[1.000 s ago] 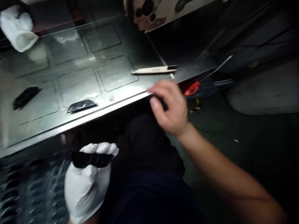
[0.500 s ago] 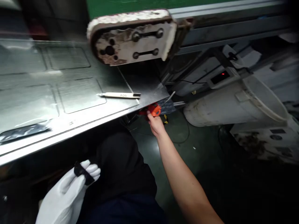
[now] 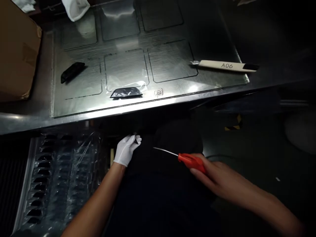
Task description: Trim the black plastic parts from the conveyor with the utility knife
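My left hand (image 3: 126, 149), in a white glove, is closed on a small dark piece (image 3: 136, 141), mostly hidden by the fingers. It is low in front of the metal bench. To the right, my bare right hand (image 3: 209, 171) wraps round the red grip of an air blow gun (image 3: 190, 161), whose thin, slightly bent nozzle points left toward the gloved hand. Nozzle and gloved hand are apart. On the bench lie a glossy black trapezoid part (image 3: 126, 92) near the front edge and another black part (image 3: 72, 71) farther left.
A pale-handled knife-like tool marked A06 (image 3: 224, 65) lies on the bench's clear sheet (image 3: 172, 62). A cardboard box (image 3: 18, 49) stands at left, a white cloth item (image 3: 76, 9) behind. Below left, a clear plastic tray (image 3: 97, 148) holds many black parts.
My right hand has brought the red blow gun from under the bench edge to in front of my body. The view has swung left, showing the tray and box. My left hand still holds the dark piece.
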Available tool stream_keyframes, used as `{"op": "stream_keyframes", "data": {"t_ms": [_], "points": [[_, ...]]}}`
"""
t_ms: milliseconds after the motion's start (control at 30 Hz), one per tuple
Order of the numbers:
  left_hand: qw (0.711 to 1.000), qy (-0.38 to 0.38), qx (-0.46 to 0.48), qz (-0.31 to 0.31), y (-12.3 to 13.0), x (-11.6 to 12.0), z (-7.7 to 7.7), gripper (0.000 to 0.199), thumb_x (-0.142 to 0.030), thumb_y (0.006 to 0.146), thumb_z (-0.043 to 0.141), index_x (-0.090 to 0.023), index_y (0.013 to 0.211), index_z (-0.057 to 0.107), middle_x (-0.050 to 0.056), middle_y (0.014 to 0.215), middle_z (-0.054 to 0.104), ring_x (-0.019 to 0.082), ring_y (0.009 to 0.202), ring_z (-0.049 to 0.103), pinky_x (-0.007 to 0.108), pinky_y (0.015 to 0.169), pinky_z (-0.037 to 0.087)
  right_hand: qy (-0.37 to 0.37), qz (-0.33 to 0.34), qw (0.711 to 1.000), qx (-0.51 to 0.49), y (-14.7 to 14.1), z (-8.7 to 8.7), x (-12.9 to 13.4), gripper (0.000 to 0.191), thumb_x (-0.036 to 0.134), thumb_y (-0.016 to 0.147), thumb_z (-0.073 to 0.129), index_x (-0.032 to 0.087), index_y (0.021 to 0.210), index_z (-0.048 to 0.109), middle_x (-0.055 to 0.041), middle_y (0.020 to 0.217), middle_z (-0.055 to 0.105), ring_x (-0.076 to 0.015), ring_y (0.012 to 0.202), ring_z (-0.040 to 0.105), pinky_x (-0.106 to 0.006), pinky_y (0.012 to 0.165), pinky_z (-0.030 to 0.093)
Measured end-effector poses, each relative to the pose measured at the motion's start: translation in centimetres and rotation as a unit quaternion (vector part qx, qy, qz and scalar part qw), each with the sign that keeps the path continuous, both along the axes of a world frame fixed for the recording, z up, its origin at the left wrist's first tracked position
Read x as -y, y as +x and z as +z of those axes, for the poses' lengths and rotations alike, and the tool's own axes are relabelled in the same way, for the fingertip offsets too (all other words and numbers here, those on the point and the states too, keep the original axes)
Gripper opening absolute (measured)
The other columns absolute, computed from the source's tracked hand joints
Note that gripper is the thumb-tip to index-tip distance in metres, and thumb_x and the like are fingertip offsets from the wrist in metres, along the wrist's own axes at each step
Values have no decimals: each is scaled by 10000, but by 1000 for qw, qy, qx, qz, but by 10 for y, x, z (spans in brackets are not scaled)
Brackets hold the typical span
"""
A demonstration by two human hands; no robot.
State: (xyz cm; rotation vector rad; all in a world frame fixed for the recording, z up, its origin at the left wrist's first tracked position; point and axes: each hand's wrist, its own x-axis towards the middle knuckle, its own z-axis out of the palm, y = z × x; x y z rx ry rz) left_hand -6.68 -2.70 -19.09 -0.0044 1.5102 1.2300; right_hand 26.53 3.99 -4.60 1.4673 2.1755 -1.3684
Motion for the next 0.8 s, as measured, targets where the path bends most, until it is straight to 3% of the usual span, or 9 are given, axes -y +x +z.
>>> {"op": "stream_keyframes", "data": {"t_ms": [100,267,400,533,700,800], "points": [[999,-5,-20,-27,-3,4,-10,256,-315,985,702,-93,1112,689,123,1132,741,224,1052,733,421,941,632,-56,92,990,87,-20,4,-20,400,566,1040,326,287,1284,479,14,698,642,-229,634,639,-331,581,392],[981,-39,-147,-123,-15,10,-8,298,-308,964,724,-112,1186,701,126,1200,738,251,1134,711,499,1054,568,-49,143,983,109,-26,7,-34,353,589,1034,306,267,1081,444,16,696,596,-219,632,599,-327,584,347],[920,-65,-293,-251,-28,6,6,338,-213,867,807,-161,1195,746,123,1329,702,291,1387,561,569,1262,322,-35,132,984,115,-25,7,-33,360,591,1034,302,273,1123,444,13,714,608,-221,653,611,-327,597,359],[865,-68,-365,-339,-40,-4,11,332,-248,856,820,-173,1174,761,114,1287,729,287,1349,599,554,1250,345,-55,111,987,98,-24,6,-29,344,576,1034,320,271,1099,464,16,709,620,-213,631,607,-325,580,357],[843,-52,-406,-349,-49,-14,20,332,-340,927,728,-145,1196,748,123,1264,741,283,1294,644,552,1185,449,-69,73,994,38,-18,8,-28,329,550,1009,437,258,1081,570,-5,770,680,-194,640,625,-312,579,372],[841,-21,-417,-345,-45,-18,30,197,-218,729,804,-194,922,833,93,1122,787,389,1384,561,587,1245,368,-136,35,990,-23,10,12,-46,354,552,970,547,265,1141,665,-4,828,726,-178,699,668,-294,625,451]]}}
